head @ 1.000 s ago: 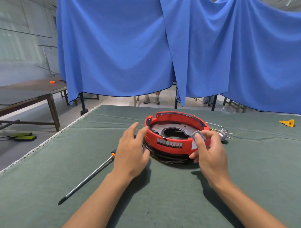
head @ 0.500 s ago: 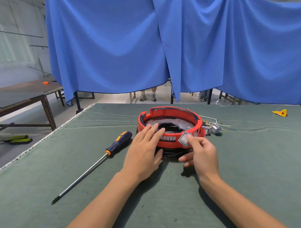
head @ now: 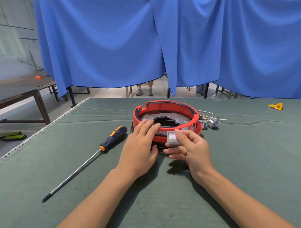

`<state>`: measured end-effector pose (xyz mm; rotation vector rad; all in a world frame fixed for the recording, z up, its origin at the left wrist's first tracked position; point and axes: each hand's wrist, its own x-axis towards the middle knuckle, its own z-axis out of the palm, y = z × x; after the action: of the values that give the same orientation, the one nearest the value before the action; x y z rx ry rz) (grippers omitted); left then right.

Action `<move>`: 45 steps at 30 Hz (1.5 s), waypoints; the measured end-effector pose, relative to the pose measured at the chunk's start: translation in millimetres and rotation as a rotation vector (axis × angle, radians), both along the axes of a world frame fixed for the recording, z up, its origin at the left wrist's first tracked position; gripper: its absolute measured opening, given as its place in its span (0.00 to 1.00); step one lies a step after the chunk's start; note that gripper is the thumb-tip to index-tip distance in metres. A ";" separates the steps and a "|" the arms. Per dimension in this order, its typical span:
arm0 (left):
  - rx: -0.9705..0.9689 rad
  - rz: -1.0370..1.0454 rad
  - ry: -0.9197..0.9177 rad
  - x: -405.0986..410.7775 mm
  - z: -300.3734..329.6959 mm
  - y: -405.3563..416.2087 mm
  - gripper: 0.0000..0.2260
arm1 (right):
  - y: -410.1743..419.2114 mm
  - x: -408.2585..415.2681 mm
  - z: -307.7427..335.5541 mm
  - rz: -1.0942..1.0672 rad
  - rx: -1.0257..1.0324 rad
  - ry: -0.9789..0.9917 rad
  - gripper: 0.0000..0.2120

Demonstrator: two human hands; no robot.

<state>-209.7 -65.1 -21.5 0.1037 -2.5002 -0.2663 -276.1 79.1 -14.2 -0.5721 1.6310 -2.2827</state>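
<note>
Both hands worked at the near side of a red round plastic housing (head: pixel 165 106) that sat on a green felt-covered table (head: pixel 242 161), a little beyond the middle of the cloth. The left hand (head: pixel 140 148) lay on the housing with its fingers (head: pixel 143 126) straight and slightly spread, the tips resting on the near rim, close to the dark hole in the grey metal plate (head: pixel 180 118) inside. Its thumb reached down toward the black base under the red wall; it gripped nothing. The right hand (head: pixel 190 148) was just beside it, the two almost touching below the rim. It pinched a small grey rectangular block (head: pixel 172 138) with a pale face between thumb and forefinger, holding it upright against the outer red wall, next to a white printed label; whether block and wall actually touched could not be told. The remaining fingers were curled beneath.

To the left of the housing lay a long screwdriver with a dark blue and orange handle (head: pixel 114 137), its handle near the left hand and its steel shaft pointing toward the near left corner. Just right of the housing sat a small grey metal component with thin wires (head: pixel 211 122). Well apart, near the far right edge, lay a yellow crumpled scrap (head: pixel 276 106). Blue fabric curtains (head: pixel 110 47) hung behind the table, and a dark wooden bench (head: pixel 17 91) stood off to the left.
</note>
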 end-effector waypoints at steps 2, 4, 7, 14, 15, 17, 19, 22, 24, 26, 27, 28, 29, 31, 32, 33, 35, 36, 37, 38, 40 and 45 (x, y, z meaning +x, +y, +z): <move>0.011 -0.006 0.003 0.2 0.4 0.9 0.28 | 0.4 -2.2 -0.3 0.004 -0.032 -0.050 0.18; 0.021 -0.009 0.005 0.3 0.6 1.4 0.28 | 1.6 -5.6 -0.4 -0.005 -0.060 -0.101 0.17; 0.036 -0.012 0.002 0.5 0.7 1.6 0.29 | 2.7 -8.9 -1.4 -0.033 -0.071 -0.141 0.17; 0.042 -0.011 -0.001 1.3 0.6 1.0 0.29 | 1.1 -8.5 -2.6 -0.069 -0.045 -0.134 0.17; 0.041 -0.012 0.001 0.9 0.4 0.9 0.29 | 1.4 -8.5 -2.5 -0.064 -0.040 -0.137 0.17; 0.048 -0.010 0.007 0.2 -0.5 1.2 0.29 | 1.6 -8.6 -2.6 -0.055 -0.027 -0.139 0.17; 0.059 -0.010 0.016 -0.5 -1.3 1.4 0.28 | 1.3 -8.9 -2.7 -0.048 -0.022 -0.140 0.17; 0.071 -0.014 0.036 -2.0 -1.5 0.3 0.24 | 2.3 -10.6 -1.9 -0.032 -0.014 -0.158 0.17; 0.145 0.003 0.090 -2.8 1.2 0.0 0.16 | 4.2 -12.6 -0.8 -0.023 0.012 -0.179 0.15; 0.230 0.057 0.131 -3.5 4.9 -1.2 0.09 | 6.5 -14.8 0.3 -0.026 0.041 -0.184 0.12; 0.242 0.081 0.133 -3.7 5.4 -2.9 0.09 | 8.0 -15.7 0.9 -0.042 0.051 -0.174 0.11; 0.241 0.094 0.130 -3.7 5.1 -5.3 0.09 | 9.5 -16.4 1.5 -0.071 0.064 -0.150 0.11; 0.239 0.095 0.130 -3.0 4.5 -8.0 0.08 | 11.0 -16.8 2.1 -0.112 0.082 -0.110 0.11; 0.250 0.087 0.133 -0.9 3.2 -12.4 0.07 | 14.1 -17.4 3.1 -0.193 0.115 -0.002 0.11; 0.254 0.084 0.137 -0.1 2.8 -13.3 0.08 | 15.6 -17.8 3.3 -0.223 0.124 0.046 0.11; 0.245 0.087 0.143 0.4 2.9 -13.0 0.08 | 16.6 -17.9 3.3 -0.245 0.132 0.085 0.10; 0.167 0.102 0.170 1.2 4.2 -8.9 0.09 | 16.7 -16.2 2.7 -0.285 0.167 0.161 0.09; 0.110 0.100 0.191 0.6 5.4 -6.1 0.09 | 16.0 -14.3 2.0 -0.302 0.196 0.214 0.08; 0.071 0.084 0.213 -1.7 6.8 -2.7 0.09 | 15.2 -12.2 0.8 -0.315 0.223 0.277 0.08; 0.076 0.058 0.232 -5.3 8.8 1.1 0.09 | 14.0 -9.9 -0.2 -0.319 0.241 0.339 0.08; 0.266 0.049 0.268 -15.0 16.8 11.4 0.10 | 11.3 -5.6 -0.1 -0.311 0.237 0.426 0.08; 0.584 0.108 0.299 -32.1 20.3 26.5 0.13 | 7.8 -1.6 -0.8 -0.278 0.171 0.450 0.05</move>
<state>-241.8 -38.5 -1.2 0.4020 -2.0457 -0.8897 -277.7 86.9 -15.0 -0.9188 2.2149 -2.2797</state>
